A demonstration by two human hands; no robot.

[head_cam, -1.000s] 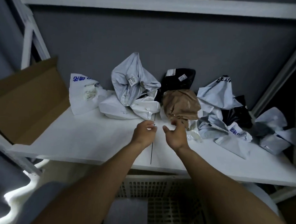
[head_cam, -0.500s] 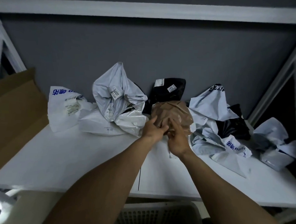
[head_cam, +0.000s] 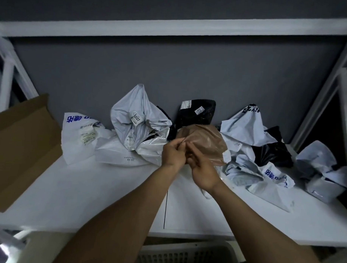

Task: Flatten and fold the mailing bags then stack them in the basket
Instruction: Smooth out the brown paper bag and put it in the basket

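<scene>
Two hands pinched the brown bag [head_cam: 206,145].
Curled fingers [head_cam: 180,144] of the left hand [head_cam: 173,154] and right hand [head_cam: 202,171] gripped its near-left edge; crumpled bags [head_cam: 138,128] flanked it on the white shelf [head_cam: 87,197], with the basket [head_cam: 184,256] below.

1 wide-angle camera sits on the person's head and looks forward and steeply down at the white shelf board [head_cam: 87,197], facing the grey back wall [head_cam: 170,72]. Both forearms [head_cam: 126,214] run up from the bottom edge, close to the lens; the left hand [head_cam: 173,154] and right hand [head_cam: 203,171] meet on the brown bag [head_cam: 206,143] near the centre. The mailing bags [head_cam: 137,118] lie across mid-frame. The basket [head_cam: 184,255] rim shows at the bottom edge, below the board's front. The top rail [head_cam: 172,30] crosses high in frame.
</scene>
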